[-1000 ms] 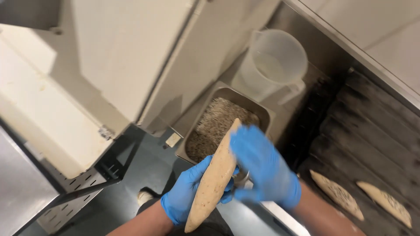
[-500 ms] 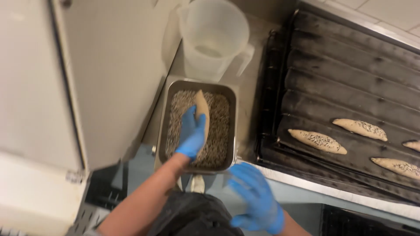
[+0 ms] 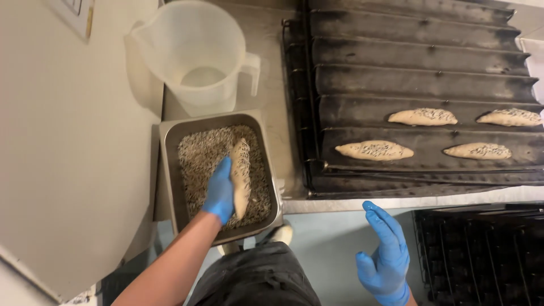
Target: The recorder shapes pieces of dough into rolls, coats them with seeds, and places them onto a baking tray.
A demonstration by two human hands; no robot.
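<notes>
Blue-gloved left hand [image 3: 220, 192] had dough piece [image 3: 240, 177] pinned by its long side, fingers curled round it, down in steel seed pan [image 3: 170, 170] beside clear jug [image 3: 195, 54]. Right hand [image 3: 385, 258] open, flat, holding nothing, off below baguette tray [image 3: 419, 56]. Tip, imo: light even press, roll rather than squash, kept shape intact like four seeded loaves [image 3: 374, 150] on tray. Lift over pan so loose seeds dropped back.
</notes>
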